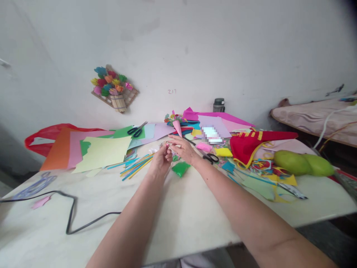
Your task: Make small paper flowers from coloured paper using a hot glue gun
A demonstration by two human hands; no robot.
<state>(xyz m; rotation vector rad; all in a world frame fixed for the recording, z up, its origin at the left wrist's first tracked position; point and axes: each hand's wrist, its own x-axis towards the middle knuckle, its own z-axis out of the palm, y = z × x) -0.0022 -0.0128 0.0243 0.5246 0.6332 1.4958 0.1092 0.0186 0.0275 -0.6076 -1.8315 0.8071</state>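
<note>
My left hand (pixel 161 160) is raised above the table with its fingers curled into a pinch. A small pinkish bit shows at its fingertips, too small to name. My right hand (pixel 182 149) reaches across from the right, its fingers stretched out and their tips close to the left fingertips. Below the hands lies a green packet (pixel 180 169). Thin blue and yellow paper strips (pixel 136 166) lie just left of my left hand. Black-handled scissors (pixel 211 159) rest right of my right hand, near a pink packet (pixel 204 147) and a yellow packet (pixel 223 152).
Coloured paper sheets (pixel 104 150) and blue-handled scissors (pixel 136 130) lie at the back left. A pink paper cone (pixel 177 128) stands behind my hands. A phone (pixel 212 135), red cloth (pixel 245 147) and green fruit (pixel 302 163) are rightward. A black cable (pixel 71 212) crosses the left front.
</note>
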